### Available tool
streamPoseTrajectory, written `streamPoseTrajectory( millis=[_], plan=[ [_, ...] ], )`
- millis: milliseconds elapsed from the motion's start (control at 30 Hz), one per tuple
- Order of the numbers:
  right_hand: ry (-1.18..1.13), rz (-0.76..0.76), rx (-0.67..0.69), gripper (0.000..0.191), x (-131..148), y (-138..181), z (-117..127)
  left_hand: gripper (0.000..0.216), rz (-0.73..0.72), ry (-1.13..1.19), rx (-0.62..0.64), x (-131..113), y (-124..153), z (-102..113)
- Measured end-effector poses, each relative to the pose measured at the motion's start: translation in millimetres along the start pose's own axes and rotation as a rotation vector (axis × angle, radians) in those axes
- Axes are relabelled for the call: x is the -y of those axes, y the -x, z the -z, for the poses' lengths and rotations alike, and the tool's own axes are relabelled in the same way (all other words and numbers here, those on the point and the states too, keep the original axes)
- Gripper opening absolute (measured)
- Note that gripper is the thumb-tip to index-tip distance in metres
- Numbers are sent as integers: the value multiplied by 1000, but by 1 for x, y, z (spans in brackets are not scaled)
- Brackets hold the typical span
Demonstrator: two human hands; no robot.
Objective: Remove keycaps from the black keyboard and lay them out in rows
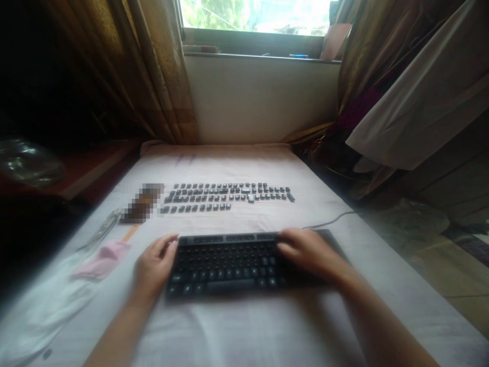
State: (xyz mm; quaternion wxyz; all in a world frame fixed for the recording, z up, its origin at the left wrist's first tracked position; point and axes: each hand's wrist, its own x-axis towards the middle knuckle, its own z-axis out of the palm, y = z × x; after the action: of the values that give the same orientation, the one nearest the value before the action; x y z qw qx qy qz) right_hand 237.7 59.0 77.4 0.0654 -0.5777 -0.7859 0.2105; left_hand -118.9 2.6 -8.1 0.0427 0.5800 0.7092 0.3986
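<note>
A black keyboard [229,262] lies on a white-covered table [244,326] in front of me. My left hand [153,265] grips its left end, thumb on the top corner. My right hand [309,255] lies over the keyboard's right part, fingers curled down on the keys. Beyond the keyboard, several loose dark keycaps [225,196] are laid out in rows on the cloth. A thin cable [332,220] runs off from the keyboard's back right.
Left of the keyboard lie a pink cloth [103,260], a clear plastic item [103,229], an orange stick [130,233] and a blurred dark object [141,204]. Curtains [160,71] hang on both sides of a window [255,20]. The table's right edge drops to the floor.
</note>
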Motion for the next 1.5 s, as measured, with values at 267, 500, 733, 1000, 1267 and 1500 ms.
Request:
streamPoseTrajectory(
  millis=[267, 500, 733, 1000, 1267, 1500],
  plan=[
    [-950, -36, -189, 37, -23, 9, -23, 34, 13, -65, 7, 4, 0, -2],
    [-914, 112, -179, 28, -16, 6, -43, 34, -6, -159, 39, 9, 0, -2],
    [-639, 361, -162, 12, -14, 10, -40, 35, -1, -194, 52, 12, 1, -2],
    [-487, 482, -143, 15, -9, 9, -44, 35, 3, -181, 69, 10, 2, -1],
    [-435, 496, -219, 13, -10, 10, -56, 37, -32, -161, 92, 11, 0, -1],
    [-420, 537, -334, 13, -9, 10, -62, 64, -528, -242, 246, -34, 20, -4]
  ],
)
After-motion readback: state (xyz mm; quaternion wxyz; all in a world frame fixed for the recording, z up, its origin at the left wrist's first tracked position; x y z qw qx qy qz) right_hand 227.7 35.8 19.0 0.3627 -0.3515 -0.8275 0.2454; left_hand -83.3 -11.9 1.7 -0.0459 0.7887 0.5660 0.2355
